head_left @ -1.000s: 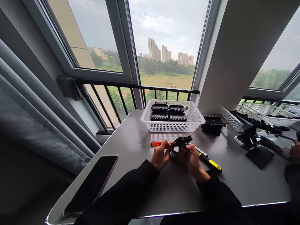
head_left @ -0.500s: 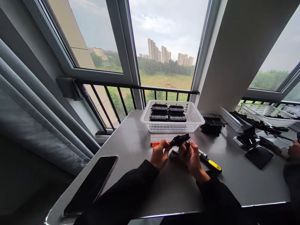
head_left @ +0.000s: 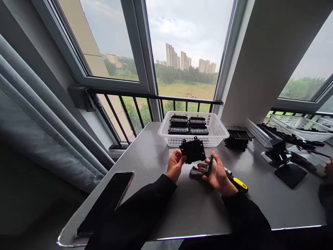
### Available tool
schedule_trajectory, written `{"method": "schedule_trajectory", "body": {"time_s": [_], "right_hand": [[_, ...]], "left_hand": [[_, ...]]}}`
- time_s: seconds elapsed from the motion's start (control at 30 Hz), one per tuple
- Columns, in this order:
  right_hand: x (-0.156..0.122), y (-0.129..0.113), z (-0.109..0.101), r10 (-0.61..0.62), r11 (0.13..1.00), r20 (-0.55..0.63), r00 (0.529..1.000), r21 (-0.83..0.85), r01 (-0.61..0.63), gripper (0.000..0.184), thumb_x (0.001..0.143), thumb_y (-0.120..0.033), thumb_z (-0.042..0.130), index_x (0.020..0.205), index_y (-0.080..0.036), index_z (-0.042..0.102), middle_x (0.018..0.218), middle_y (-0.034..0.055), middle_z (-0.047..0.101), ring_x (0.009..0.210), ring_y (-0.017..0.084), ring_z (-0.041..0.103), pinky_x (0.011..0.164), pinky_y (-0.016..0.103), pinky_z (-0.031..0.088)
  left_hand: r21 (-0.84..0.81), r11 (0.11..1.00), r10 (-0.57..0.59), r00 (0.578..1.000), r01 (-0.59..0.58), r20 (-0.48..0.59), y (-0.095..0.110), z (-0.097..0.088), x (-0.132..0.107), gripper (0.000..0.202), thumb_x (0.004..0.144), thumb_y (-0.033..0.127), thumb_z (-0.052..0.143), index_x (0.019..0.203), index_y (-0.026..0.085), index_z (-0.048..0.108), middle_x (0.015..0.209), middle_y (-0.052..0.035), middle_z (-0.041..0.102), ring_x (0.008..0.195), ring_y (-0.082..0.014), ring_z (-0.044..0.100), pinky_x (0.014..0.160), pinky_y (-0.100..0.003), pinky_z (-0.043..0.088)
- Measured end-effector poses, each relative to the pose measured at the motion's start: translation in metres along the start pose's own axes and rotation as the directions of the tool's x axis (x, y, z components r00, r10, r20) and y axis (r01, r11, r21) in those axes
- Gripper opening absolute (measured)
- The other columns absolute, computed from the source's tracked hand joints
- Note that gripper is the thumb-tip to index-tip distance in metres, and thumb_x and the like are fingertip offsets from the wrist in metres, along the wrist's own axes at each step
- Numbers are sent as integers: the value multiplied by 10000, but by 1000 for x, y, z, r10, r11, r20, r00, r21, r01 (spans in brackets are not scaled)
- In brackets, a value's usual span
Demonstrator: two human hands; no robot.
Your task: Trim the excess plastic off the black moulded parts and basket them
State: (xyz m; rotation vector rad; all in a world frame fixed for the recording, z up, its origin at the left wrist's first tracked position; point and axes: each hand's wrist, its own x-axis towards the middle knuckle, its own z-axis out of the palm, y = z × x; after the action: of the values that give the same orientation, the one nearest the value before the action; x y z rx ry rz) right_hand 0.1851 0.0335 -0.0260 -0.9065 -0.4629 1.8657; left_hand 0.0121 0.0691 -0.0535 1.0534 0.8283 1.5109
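Note:
My left hand (head_left: 174, 165) pinches the lower left edge of a flat black plastic part (head_left: 193, 151) and holds it upright above the grey table (head_left: 161, 198), its face turned toward me. My right hand (head_left: 215, 172) is closed around a small green board (head_left: 208, 165), just right of the black part. A small dark tuft (head_left: 194, 172) lies on the table between my hands. A white basket (head_left: 217, 133) behind them carries several stacked black parts (head_left: 188, 125).
A yellow-handled tool (head_left: 238, 182) lies right of my right hand. A dark phone (head_left: 106, 199) rests near the table's left edge. A pile of black parts (head_left: 236, 138), more white baskets (head_left: 296, 125) and phone stands (head_left: 287, 171) stand to the right, where another person's hand (head_left: 328, 171) shows.
The black part was held low and edge-on between both hands; now my left hand has raised and turned it to face me. My right hand has come off it, holding a green board.

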Motion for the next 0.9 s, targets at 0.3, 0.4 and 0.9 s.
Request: {"method": "schedule_trajectory", "body": {"time_s": [0.3, 0.4, 0.9], "right_hand": [[8, 3, -9, -59, 993, 9, 998, 98, 58, 215, 729, -74, 676, 828, -193, 527, 711, -23, 623, 595, 112, 614, 453, 180, 499], [12, 7, -12, -255, 962, -116, 960, 72, 264, 317, 674, -80, 746, 795, -223, 490, 745, -44, 588, 617, 103, 592, 510, 208, 558], [15, 6, -9, -770, 627, -230, 596, -445, 639, 515, 590, -355, 833, 758, -235, 361, 727, -64, 415, 591, 85, 475, 393, 180, 483]], "left_hand": [[-109, 990, -77, 984, 95, 160, -6, 3, 1, 467, 669, 455, 800, 958, 186, 550, 994, -83, 702, 927, -211, 643, 827, -314, 473], [-149, 968, -181, 974, 201, 134, -2, 3, -1, 540, 750, 582, 678, 1108, 203, 539, 1060, -103, 699, 978, -252, 668, 867, -405, 509], [123, 984, -142, 985, 130, 99, 4, 9, -8, 496, 633, 414, 810, 1004, 123, 653, 924, -101, 730, 885, -264, 697, 767, -435, 610]]}}
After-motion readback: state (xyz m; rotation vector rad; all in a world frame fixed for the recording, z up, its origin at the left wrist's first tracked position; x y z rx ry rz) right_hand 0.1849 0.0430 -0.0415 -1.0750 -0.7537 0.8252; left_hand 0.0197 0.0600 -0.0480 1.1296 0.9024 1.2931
